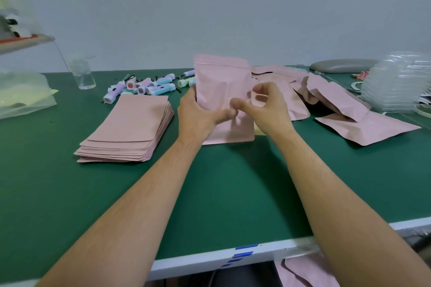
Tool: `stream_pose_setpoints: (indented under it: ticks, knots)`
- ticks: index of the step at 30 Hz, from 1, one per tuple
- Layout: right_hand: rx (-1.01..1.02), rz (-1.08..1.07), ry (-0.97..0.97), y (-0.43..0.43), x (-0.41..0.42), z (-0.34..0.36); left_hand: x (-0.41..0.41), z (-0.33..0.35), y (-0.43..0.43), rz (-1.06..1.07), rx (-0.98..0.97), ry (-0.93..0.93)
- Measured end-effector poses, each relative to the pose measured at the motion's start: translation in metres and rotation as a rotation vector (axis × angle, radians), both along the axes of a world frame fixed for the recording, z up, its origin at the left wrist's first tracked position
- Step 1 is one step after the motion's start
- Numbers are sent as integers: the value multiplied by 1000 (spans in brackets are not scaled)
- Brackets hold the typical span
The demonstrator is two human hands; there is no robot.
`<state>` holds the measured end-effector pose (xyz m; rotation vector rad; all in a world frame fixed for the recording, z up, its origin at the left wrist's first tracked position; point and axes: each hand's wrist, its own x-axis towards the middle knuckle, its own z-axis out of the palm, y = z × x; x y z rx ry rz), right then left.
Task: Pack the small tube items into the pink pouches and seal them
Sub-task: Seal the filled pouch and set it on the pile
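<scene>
Forearms reach out over the green counter (210,193), and both hands meet at one pink pouch (221,77) standing upright on its lower edge at the middle. The left hand (198,114) grips the pouch's left side, thumb laid across the front. The right hand (268,105) sits at the right edge with curled fingers and its thumb on the front, close to the other thumb. Whether it truly pinches the pouch I cannot tell. Nor can I tell if the top is sealed or what is inside.

The risk I see is at that top. Both hands hold low, so the upper part stands unsupported and could flop over. If a tube sits high, the closure may catch on it and be left part open.

Just left lies a stack (130,123) of flat pouches, near enough to the left forearm that a careless sweep could fan it across the counter. To the right, filled pouches (338,100) sprawl in a loose heap, where an unsealed one could easily get lost.

Farther back, the tubes (151,86) lie loose and look likely to roll if nudged, next to a clear bottle (85,74).
</scene>
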<state>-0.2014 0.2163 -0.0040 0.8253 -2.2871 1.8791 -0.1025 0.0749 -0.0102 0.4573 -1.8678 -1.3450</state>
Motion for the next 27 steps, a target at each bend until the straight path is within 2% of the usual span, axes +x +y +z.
stream_pose_setpoints:
  ticks: [3, 5, 7, 9, 11, 15, 18, 23, 27]
  knots:
    - [-4, 114, -156, 6, 0, 0, 2, 6, -2, 41, 195, 66]
    - [79, 301, -272, 10, -1, 1, 4, 8, -6, 15, 319, 116]
    - [153, 471, -335, 12, -1, 0, 7, 10, -8, 2, 370, 142]
    - [119, 509, -359, 10, 0, -1, 10, 13, -7, -14, 385, 159]
    - [0, 409, -353, 8, -3, 0, 11, 16, -4, -55, 410, 166]
    - [-352, 9, -343, 17, -18, 7, 11, 20, 1, -99, 541, 141]
    - [-576, -196, -331, 30, -33, 9, 11, 18, -2, -94, 558, 89]
    - [-747, -298, -415, 56, -54, 4, 9, 12, -2, -128, 534, -31]
    - [-759, -228, -420, 68, -62, -4, 5, 7, -6, -82, 512, -82]
